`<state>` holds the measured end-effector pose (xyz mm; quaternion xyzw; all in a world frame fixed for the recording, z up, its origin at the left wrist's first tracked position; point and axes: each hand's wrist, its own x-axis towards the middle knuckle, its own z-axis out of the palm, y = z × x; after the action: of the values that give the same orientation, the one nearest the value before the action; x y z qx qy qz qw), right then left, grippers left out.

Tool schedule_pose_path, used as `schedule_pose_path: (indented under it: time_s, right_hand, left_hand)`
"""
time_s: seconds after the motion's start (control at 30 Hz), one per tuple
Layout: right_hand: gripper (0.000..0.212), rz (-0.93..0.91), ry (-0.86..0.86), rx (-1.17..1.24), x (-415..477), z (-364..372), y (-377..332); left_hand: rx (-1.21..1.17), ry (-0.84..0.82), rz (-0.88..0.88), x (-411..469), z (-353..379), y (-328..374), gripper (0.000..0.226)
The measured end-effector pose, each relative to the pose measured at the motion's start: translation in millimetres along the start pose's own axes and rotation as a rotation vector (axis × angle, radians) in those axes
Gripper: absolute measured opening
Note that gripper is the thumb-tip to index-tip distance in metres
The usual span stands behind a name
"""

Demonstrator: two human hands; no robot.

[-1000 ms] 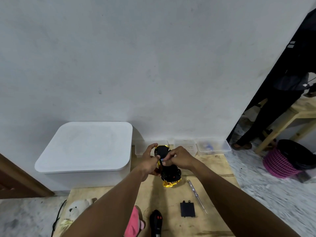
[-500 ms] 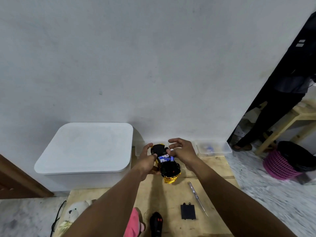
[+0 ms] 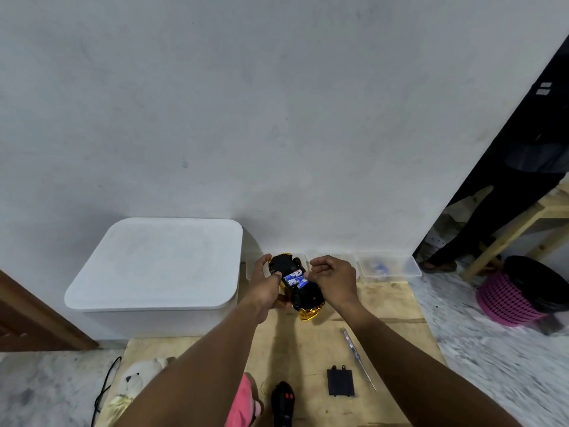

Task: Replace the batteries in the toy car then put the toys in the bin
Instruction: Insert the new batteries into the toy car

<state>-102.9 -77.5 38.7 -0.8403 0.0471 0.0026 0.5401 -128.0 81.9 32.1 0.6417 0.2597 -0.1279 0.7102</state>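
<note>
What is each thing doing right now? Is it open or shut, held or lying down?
toy car: upside down, held up, battery bay open
batteries: sitting in the bay
left hand: gripping the car
right hand: fingers at the batteries
battery cover: off, lying flat on the board
screwdriver: lying down, unused
white bin: lid shut
teddy bear: lying down, not in the bin

dim even light, soft shadows, wide-angle bending, blurred edges

Toy car (image 3: 296, 283) belly-up, battery bay open.
Black chassis, gold body; blue-white batteries (image 3: 294, 278) seated in bay. Black battery cover (image 3: 340, 382) flat on wood. White lidded bin (image 3: 160, 266) closed, left of car.
</note>
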Motion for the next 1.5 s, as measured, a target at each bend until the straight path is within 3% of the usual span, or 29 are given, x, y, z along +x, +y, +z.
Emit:
schedule_pose_path:
  time_s: [0.2,0.33,0.47,0.57,0.63,1.13,1.27,1.4,1.5]
  right_hand:
    - [0.012,-0.069,-0.003,-0.131,-1.7,7.0,1.4]
    - [0.018,-0.130,-0.058,-0.174,-3.2,7.0,1.5]
    - [0.033,0.155,-0.135,0.110,9.5,1.3,4.2]
    - [0.029,0.416,-0.303,0.213,13.6,-3.7,8.2]
    - [0.027,0.461,-0.342,0.221,14.2,-5.6,9.3]
    - [0.031,0.406,-0.349,0.204,12.4,-15.3,15.3]
    - [0.021,0.331,-0.383,0.159,4.0,-20.7,22.9]
    - [0.006,0.183,-0.195,-0.053,-16.4,-27.7,65.9]
    - [0.019,-0.002,-0.378,-0.546,-36.4,-34.2,106.3]
  left_hand:
    - [0.003,0.000,0.028,-0.7,2.4,2.9,0.049]
    - [-0.007,-0.007,0.043,1.1,-1.6,3.9,0.048]
    - [-0.014,-0.026,0.052,0.6,-5.7,3.4,0.049]
    - [-0.003,-0.045,0.065,0.7,-8.5,1.5,0.047]
    - [0.024,-0.050,0.080,-0.4,-8.4,0.4,0.047]
    - [0.091,-0.054,0.115,-3.1,-1.8,-5.1,0.047]
    - [0.137,-0.074,0.070,-5.7,-0.8,-5.3,0.046]
    - [0.145,-0.083,0.062,-6.0,-3.1,-4.7,0.048]
    - [0.127,-0.102,0.054,-5.7,-8.5,-3.2,0.049]
